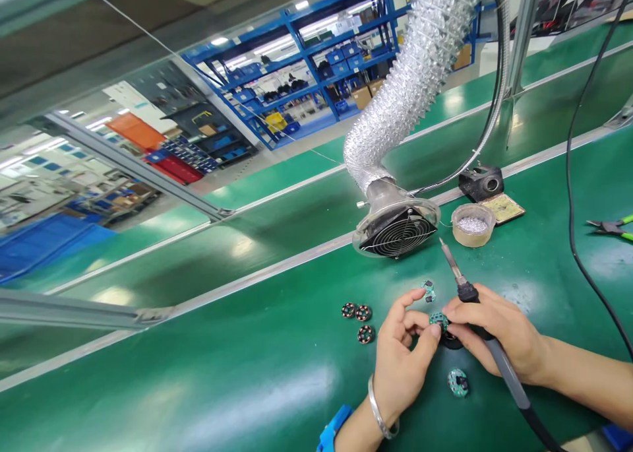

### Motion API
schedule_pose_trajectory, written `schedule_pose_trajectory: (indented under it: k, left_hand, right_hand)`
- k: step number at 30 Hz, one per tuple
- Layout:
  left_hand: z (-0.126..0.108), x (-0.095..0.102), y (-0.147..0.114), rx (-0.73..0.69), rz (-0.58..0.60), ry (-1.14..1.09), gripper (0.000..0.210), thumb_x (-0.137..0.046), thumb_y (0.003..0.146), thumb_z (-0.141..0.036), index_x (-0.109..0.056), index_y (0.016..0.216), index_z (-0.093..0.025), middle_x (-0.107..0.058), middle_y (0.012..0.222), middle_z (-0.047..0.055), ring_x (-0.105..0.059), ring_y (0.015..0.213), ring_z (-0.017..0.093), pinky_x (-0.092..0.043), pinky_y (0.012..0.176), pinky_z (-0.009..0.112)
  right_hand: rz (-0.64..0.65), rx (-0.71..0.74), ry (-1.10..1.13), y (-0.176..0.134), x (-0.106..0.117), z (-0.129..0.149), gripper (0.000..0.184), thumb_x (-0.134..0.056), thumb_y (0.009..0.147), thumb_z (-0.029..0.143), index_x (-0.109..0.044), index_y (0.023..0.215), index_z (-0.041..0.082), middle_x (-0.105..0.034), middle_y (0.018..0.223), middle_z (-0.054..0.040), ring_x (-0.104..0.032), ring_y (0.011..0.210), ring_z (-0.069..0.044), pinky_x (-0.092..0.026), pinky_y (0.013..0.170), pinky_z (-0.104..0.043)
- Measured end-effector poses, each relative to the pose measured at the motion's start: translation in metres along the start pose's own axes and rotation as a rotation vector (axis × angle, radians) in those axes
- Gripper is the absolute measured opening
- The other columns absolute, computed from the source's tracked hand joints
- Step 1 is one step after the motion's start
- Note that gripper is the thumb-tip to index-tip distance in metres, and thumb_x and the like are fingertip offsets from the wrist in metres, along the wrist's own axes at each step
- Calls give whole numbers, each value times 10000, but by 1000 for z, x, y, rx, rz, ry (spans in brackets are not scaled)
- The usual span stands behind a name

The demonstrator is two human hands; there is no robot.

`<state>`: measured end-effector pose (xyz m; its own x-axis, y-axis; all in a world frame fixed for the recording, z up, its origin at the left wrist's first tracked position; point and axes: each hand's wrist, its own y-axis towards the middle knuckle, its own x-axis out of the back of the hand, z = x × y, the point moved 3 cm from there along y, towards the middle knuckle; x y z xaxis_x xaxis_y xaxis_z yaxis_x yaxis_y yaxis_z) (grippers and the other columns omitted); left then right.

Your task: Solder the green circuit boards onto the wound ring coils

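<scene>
The green surface [222, 386] carries all the tools and parts. A silver pipe [405, 89] comes down to the fan [400, 234], whose face is turned toward the work, probably for drawing smoke away. Nearer to the person than the fan, the left hand [405, 346] and the right hand [509, 340] are together, both pinching a round board [438, 319] at its edge, it seems so that its face is not covered. The right hand also grips a soldering iron [508, 373]; its long axis slants, and the tip points away from the person, past the right edge of the fan, perhaps for keeping heat off the hands. Pliers [610, 227] lie far right of the fan, and a bowl [472, 239] stands just right of it. The round board has no clear long axis; its green side looks upward. A loose board [457, 382] lies farther from the fan. Three copper rings [364, 334] lie on the person's side of the fan, near its left edge.
</scene>
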<state>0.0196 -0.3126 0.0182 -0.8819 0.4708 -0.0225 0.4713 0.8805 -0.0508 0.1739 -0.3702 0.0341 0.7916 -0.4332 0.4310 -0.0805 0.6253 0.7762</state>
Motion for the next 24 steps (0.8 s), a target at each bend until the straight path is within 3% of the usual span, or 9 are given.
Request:
schedule_pose_trajectory:
  k: [5,9,13,16,20,24]
  left_hand:
    - [-1,-6,-3,50,69,-5,507,-685,810,-266,-504,1273,-167,-599,659,-40,-489,567,72,-410,594,181]
    - [-2,-10,-5,44,131,28,552,-585,889,-341,-407,1385,-177,-568,620,-52,-447,478,63,-380,506,178]
    - [0,0,0,-42,64,166,489,-510,923,-314,-384,1384,-212,-650,775,-5,-471,485,78,-398,473,196]
    - [-2,11,6,-241,62,417,344,-531,858,-186,-542,1201,-209,-673,935,43,-541,604,109,-461,564,239]
    - [-5,10,9,-638,301,669,318,-599,787,-170,-624,1103,-198,-670,1000,76,-603,876,200,-494,772,342]
    - [-5,3,5,-948,361,833,150,-542,895,-155,-658,966,-219,-707,833,19,-594,758,151,-451,690,289]
  right_hand:
    - [75,77,-2,3,-3,9,309,-519,807,-14,-547,1085,120,-652,942,-136,-621,857,-217,-555,745,-372]
    - [90,75,-41,3,-4,10,292,-569,844,32,-555,1116,137,-669,926,-123,-628,860,-209,-561,747,-354]
    - [66,-11,-26,2,4,-1,294,-552,859,44,-543,1115,187,-680,1010,-94,-645,880,-184,-563,783,-329]
    - [99,-135,-23,0,13,-14,302,-553,862,81,-519,1141,190,-676,1056,-89,-652,938,-185,-551,831,-317]
    - [271,-256,62,-4,15,-21,305,-526,870,111,-513,1161,200,-657,1025,-63,-635,914,-169,-533,807,-293]
    - [409,-349,161,-8,8,-20,317,-528,856,115,-510,1150,229,-626,962,-39,-592,876,-171,-511,774,-302]
